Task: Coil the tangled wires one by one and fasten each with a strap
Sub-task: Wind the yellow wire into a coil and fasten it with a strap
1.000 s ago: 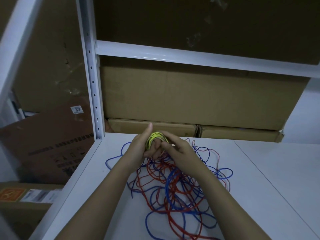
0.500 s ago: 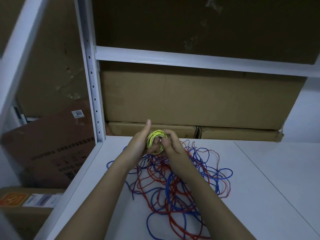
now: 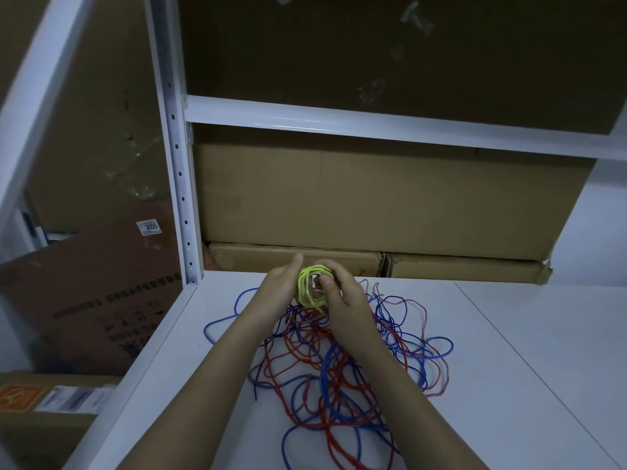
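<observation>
Hands: my left hand and right hand grip the yellow coil at twelve o'clock; I'd pinch firmly while strapping.

I see a yellow-green wire coil centre frame, tangled red and blue wires below, on a white shelf, brown cardboard boxes above.

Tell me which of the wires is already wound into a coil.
The yellow wire, held up between the left hand and right hand. The red wire and blue wire lie loose and tangled on the shelf.
</observation>
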`<action>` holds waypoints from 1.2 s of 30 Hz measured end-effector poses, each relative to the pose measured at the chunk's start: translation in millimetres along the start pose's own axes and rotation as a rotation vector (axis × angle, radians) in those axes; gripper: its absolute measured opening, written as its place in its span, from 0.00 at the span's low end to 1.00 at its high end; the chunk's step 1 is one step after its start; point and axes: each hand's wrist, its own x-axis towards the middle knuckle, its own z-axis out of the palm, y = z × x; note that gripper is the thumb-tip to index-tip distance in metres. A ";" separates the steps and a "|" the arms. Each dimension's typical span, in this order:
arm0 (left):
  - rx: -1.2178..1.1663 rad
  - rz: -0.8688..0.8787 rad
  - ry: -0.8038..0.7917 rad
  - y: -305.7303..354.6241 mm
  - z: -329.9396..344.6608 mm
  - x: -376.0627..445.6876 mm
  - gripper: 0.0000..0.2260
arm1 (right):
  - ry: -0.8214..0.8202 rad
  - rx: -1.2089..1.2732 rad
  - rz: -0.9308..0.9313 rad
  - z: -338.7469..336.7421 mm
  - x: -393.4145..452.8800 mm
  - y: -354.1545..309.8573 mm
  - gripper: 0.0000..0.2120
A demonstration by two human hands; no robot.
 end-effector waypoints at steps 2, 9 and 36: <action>-0.020 -0.011 -0.040 -0.7 0.7 1.3 0.29 | 0.045 -0.034 0.027 0.8 2.6 6.3 0.11; 0.008 0.131 -0.111 -2.1 2.8 -10.0 0.20 | 0.034 0.021 0.016 -5.2 6.9 -1.5 0.12; -0.012 0.188 0.021 -14.8 8.5 -6.1 0.25 | 0.204 -0.307 -0.135 -22.2 3.9 16.6 0.05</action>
